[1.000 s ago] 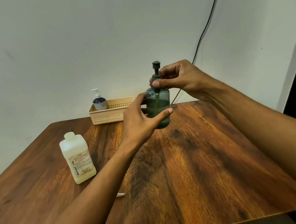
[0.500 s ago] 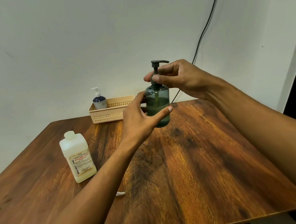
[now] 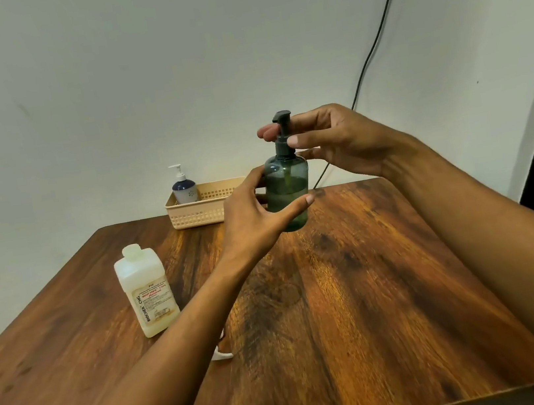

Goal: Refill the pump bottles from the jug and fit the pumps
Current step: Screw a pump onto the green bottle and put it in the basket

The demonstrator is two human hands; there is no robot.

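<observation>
In left hand [image 3: 253, 220], bottle [image 3: 287, 187] upright, pump [image 3: 282, 132] uppermost.

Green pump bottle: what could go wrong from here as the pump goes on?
1. The right hand pinches the pump only with fingertips; it may seat crooked or stay loose and leak.
2. The green bottle holds liquid, and the left hand has a light grip on it; twisting might slip it and spill onto the table.
</observation>
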